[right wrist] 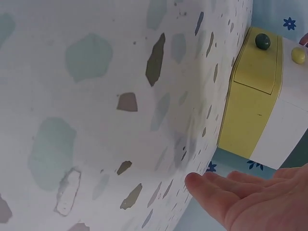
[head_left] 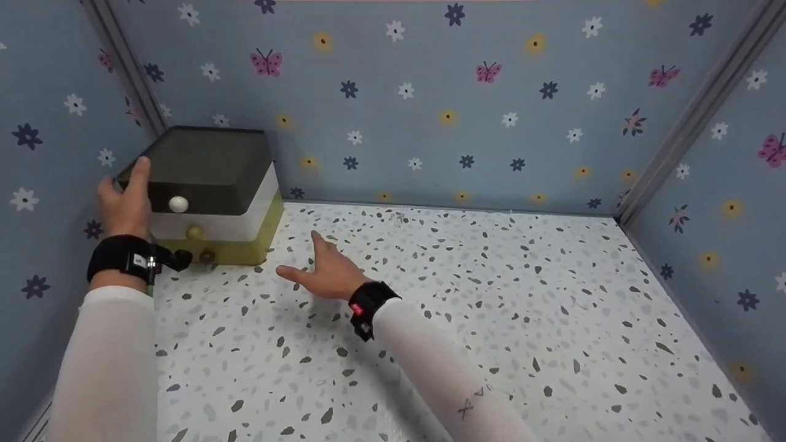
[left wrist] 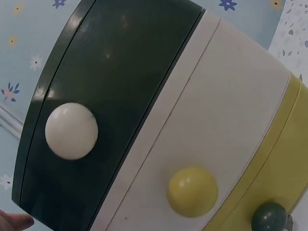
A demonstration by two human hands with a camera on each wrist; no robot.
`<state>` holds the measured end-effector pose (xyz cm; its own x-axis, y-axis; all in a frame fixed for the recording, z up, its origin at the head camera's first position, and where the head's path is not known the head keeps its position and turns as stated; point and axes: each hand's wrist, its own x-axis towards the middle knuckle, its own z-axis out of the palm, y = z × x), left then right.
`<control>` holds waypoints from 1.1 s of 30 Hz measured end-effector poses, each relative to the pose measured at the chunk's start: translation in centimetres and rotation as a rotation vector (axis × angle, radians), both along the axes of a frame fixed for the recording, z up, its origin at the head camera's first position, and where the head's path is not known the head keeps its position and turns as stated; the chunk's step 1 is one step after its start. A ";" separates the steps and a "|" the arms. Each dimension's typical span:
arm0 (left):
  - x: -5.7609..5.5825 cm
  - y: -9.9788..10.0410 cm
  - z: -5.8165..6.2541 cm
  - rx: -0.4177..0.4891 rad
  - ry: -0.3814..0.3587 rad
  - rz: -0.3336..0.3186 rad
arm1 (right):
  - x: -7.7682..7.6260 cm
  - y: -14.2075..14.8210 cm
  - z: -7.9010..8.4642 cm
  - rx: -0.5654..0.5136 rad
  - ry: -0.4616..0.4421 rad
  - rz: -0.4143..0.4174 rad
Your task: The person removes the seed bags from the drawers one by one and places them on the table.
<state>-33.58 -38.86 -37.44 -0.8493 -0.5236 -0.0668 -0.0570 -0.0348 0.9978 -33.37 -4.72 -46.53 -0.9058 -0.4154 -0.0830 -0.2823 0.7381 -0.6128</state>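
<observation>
the drawer box (head_left: 212, 197) stands upright on the speckled tabletop (head_left: 491, 307), at nine o'clock in the head view, close to the corner of the left wall (head_left: 46, 184) and rear wall (head_left: 417, 141). it has three tiers: a dark green top tier (left wrist: 120, 67), a white middle tier (left wrist: 226, 106) and a yellow bottom tier (right wrist: 246, 113). the fronts carry, in that order, a white knob (left wrist: 71, 131), a yellow knob (left wrist: 192, 192) and a dark green knob (left wrist: 269, 220). the left hand (head_left: 126, 209) is at the box's nine o'clock, by the upper front corner, its thumb extended up across the front; the remaining fingers are largely hidden at the side, so whether they grip the box cannot be told. the right hand (head_left: 328, 273) is apart from the box at its four o'clock, above the tabletop, fingers extended and thumb spread, holding nothing. each wrist wears a black band, the left band (head_left: 116, 261) and the right band (head_left: 371, 304). both forearms are in white sleeves, the left sleeve (head_left: 107, 362) and the right sleeve (head_left: 442, 362), the latter bearing dark marks. the right wall (head_left: 731, 245), at three o'clock, shows flowers and a butterfly on blue.
</observation>
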 end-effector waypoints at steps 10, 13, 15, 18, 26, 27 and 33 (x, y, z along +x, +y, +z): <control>-0.5 0.1 -0.1 -0.060 -0.068 0.014 | -0.2 -0.3 0.1 -0.006 -0.003 0.004; -0.5 0.1 -0.3 -0.047 -0.090 0.007 | -0.3 -0.2 0.3 -0.021 -0.001 -0.003; -0.6 0.2 -0.3 -0.050 -0.095 0.010 | -0.4 -0.2 0.4 -0.031 -0.005 -0.004; -0.7 0.4 -0.3 -0.087 -0.100 0.019 | -0.5 -0.2 0.5 -0.043 -0.021 0.001; -0.6 1.3 -0.8 -0.173 -0.102 0.014 | -1.0 0.3 1.0 -0.084 -0.033 -0.015; -0.6 1.4 -0.9 -0.178 -0.103 0.015 | -1.0 0.3 1.0 -0.085 -0.033 -0.013; -0.3 2.1 -1.3 -0.245 -0.132 -0.009 | -1.1 0.8 1.2 -0.098 -0.049 -0.036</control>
